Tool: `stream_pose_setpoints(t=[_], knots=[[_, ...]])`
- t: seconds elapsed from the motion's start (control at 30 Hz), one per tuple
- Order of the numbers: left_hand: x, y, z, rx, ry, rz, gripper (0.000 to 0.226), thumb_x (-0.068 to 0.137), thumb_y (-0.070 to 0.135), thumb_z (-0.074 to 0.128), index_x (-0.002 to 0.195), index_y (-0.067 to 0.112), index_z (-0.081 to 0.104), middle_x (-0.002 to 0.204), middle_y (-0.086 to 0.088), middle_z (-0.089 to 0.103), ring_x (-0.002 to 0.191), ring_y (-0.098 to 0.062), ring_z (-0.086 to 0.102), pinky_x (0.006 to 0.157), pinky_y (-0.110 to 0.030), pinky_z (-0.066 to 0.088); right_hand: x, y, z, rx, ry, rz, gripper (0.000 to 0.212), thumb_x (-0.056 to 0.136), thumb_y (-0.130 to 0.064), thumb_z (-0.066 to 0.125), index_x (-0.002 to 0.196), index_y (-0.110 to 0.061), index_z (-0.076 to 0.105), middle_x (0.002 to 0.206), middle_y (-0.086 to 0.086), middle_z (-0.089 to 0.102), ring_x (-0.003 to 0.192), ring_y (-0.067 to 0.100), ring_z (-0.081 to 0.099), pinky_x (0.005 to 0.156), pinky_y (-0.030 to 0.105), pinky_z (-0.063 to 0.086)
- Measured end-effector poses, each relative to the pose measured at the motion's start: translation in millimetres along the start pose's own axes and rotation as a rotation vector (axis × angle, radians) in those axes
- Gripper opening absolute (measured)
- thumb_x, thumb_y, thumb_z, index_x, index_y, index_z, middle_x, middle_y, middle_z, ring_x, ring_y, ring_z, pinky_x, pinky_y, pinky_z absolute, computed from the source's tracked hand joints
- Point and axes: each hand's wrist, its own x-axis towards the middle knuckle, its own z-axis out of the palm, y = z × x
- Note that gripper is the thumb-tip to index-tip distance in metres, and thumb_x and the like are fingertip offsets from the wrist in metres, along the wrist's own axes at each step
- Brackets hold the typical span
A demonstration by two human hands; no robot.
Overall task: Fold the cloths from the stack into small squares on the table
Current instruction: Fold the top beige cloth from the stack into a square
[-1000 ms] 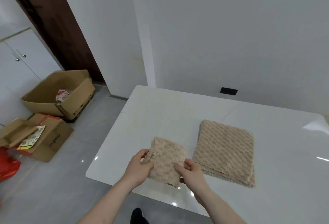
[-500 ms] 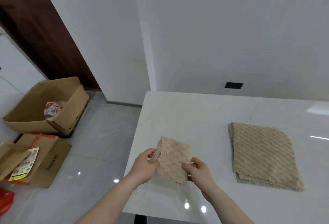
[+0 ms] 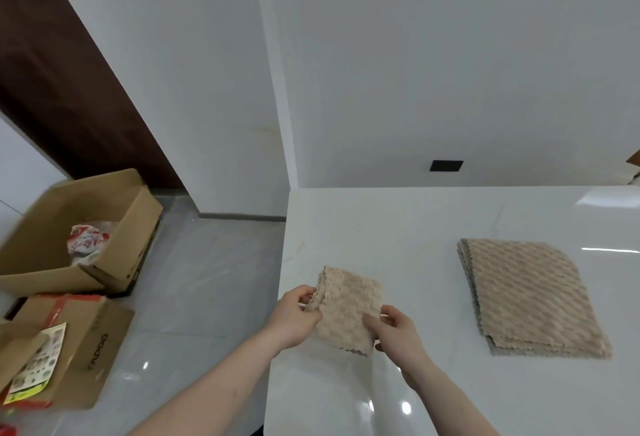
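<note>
While the white bench (image 3: 433,221) fills the right of the view, the stack of tan cloths (image 3: 530,297) lies flat on it, long axis running away from the person, well apart from the hands. Over the bench's near left corner, the folded cloth (image 3: 346,311) is held up, tilted, its zigzag edge lowest. Left hand (image 3: 294,318) and right hand (image 3: 394,331) each have a grip pinched on a side edge. Against half a second ago, the grasp is unchanged.
</note>
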Motion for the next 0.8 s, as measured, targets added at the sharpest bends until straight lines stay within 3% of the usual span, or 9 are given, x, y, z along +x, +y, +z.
stream_pose_setpoints(t=[0.23, 0.4, 0.67, 0.8], knots=[[53.7, 4.4, -38.4, 0.026, -0.028, 0.018, 0.033, 0.065, 0.021, 0.065, 0.095, 0.032, 0.07, 0.088, 0.005, 0.068, 0.075, -0.016, 0.066, 0.078, -0.043, 0.059, 34.8, -23.1, 35.4, 0.01, 0.048, -0.01, 0.014, 0.089, -0.022, 0.072, 0.103, -0.02, 0.07, 0.087, 0.001, 0.079, 0.075, 0.013, 0.071, 0.067, 0.027, 0.054], [123.1, 15.8, -71.0, 0.115, -0.128, 0.026, 0.032, 0.081, 0.005, 0.067, 0.097, 0.033, 0.066, 0.094, 0.004, 0.067, 0.078, -0.012, 0.063, 0.07, -0.025, 0.054, 88.8, -42.8, 69.1, -0.01, 0.134, 0.029, 0.015, 0.087, -0.026, 0.073, 0.101, -0.023, 0.069, 0.084, -0.005, 0.079, 0.08, 0.011, 0.073, 0.069, 0.027, 0.052], [244.2, 28.6, -114.7, 0.236, -0.279, 0.019, 0.029, 0.09, 0.012, 0.064, 0.116, 0.024, 0.061, 0.099, 0.008, 0.06, 0.082, -0.007, 0.057, 0.064, -0.011, 0.045, 196.6, -72.7, 128.0, -0.021, 0.265, 0.111, 0.021, 0.087, -0.026, 0.073, 0.106, -0.022, 0.067, 0.091, -0.002, 0.077, 0.076, 0.013, 0.071, 0.067, 0.027, 0.051], [293.3, 32.2, -122.4, 0.289, -0.357, 0.014, 0.021, 0.091, 0.019, 0.066, 0.11, 0.025, 0.058, 0.099, 0.008, 0.06, 0.082, -0.012, 0.058, 0.074, -0.023, 0.048, 246.8, -78.5, 142.6, -0.047, 0.306, 0.143, 0.028, 0.088, -0.026, 0.071, 0.115, -0.019, 0.064, 0.096, -0.001, 0.075, 0.085, 0.015, 0.073, 0.072, 0.03, 0.057]])
